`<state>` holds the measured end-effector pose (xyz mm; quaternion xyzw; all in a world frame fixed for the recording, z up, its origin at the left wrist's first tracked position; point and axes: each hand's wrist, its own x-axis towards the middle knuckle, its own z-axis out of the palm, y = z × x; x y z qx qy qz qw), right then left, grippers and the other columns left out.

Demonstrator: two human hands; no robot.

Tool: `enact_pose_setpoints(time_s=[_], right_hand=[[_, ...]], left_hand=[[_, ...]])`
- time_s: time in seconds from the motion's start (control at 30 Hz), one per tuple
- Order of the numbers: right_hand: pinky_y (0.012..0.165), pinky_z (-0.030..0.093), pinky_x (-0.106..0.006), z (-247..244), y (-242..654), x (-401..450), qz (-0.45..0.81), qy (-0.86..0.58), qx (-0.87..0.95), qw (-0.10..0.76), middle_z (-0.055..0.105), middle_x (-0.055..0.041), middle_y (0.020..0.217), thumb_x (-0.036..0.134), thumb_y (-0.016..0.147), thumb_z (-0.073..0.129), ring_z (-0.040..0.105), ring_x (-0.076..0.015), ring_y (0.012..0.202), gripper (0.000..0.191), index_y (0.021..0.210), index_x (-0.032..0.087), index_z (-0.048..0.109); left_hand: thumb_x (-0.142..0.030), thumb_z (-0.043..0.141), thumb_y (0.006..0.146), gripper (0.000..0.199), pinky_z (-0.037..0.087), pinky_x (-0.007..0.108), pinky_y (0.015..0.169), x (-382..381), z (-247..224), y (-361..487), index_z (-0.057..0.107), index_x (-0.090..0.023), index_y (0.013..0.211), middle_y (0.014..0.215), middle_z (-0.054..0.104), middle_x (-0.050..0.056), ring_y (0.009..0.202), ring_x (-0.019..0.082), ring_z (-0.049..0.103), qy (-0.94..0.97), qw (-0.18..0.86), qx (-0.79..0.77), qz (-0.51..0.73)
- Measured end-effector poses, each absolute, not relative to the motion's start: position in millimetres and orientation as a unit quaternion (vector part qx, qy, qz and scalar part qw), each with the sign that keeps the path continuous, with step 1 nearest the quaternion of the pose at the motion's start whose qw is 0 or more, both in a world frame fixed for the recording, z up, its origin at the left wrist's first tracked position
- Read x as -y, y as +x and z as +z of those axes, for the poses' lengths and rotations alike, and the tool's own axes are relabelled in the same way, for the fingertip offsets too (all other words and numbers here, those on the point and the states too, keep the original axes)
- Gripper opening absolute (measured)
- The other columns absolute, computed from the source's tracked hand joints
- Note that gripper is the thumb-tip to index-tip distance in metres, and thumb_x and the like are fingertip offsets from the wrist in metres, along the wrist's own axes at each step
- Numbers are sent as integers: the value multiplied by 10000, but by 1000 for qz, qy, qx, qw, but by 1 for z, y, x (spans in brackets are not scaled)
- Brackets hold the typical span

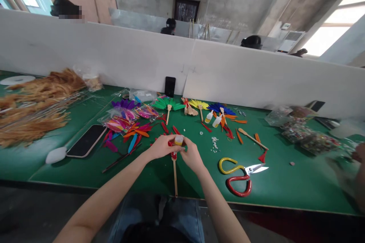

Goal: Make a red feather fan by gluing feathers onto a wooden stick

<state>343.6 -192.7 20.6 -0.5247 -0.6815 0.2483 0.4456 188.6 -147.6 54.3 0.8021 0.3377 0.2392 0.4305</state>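
Before a white partition (142, 53), the green worktop (291, 190) is bearing a wooden handle (175, 178); by its red upper end, the left hand (162, 146) and right hand (192, 155) are gripping a small bottle (178, 140) together. Too hard a squeeze could be sending liquid down the handle.

Past the scissors (247, 171), my R hand (194, 155) has wide way over tbl (308, 188); on L, feathers (132, 142) & lying phone (87, 140) obstruct.

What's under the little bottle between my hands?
Below the bottle, red material and a wooden handle show. Your left hand and right hand cover the rest, so what they hide can't be seen.
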Motion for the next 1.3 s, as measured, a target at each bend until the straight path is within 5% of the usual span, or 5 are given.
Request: enact_pose_setpoints(time_s=[1.3], right_hand=[[710, 485, -308, 13, 345, 184, 262, -528, 670, 451, 643, -64, 864, 74, 661, 431, 607, -193, 768, 369, 993, 151, 573]], left_hand=[[-445, 631, 742, 371, 434, 202, 687, 140, 51, 190, 648, -165, 985, 859, 690, -2, 798, 176, 619, 792, 448, -331, 251]])
